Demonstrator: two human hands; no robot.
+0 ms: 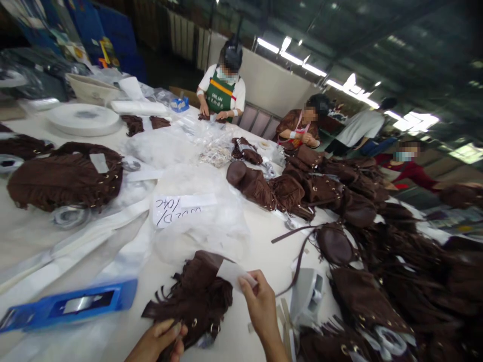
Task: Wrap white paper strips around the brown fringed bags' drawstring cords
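Observation:
In front of me on the white table lies a dark brown fringed bag (206, 286) with gold-coloured eyelets and a metal buckle. At its near edge my left hand (160, 339) is closed, fingers pinching the brown material; exactly which part is hidden. My right hand (262, 299) pinches a small white slip (232, 274) between thumb and fingers. The slip's far end overlaps the bag's right upper side. Whether it is stuck there I cannot tell.
A blue tape dispenser (75, 304) lies left, a grey dispenser (307, 294) right. Brown bags (366, 291) heap along the right side. Plastic bags (211, 216) spread beyond my hands, near a large white roll (83, 118). Co-workers (222, 93) are across the table.

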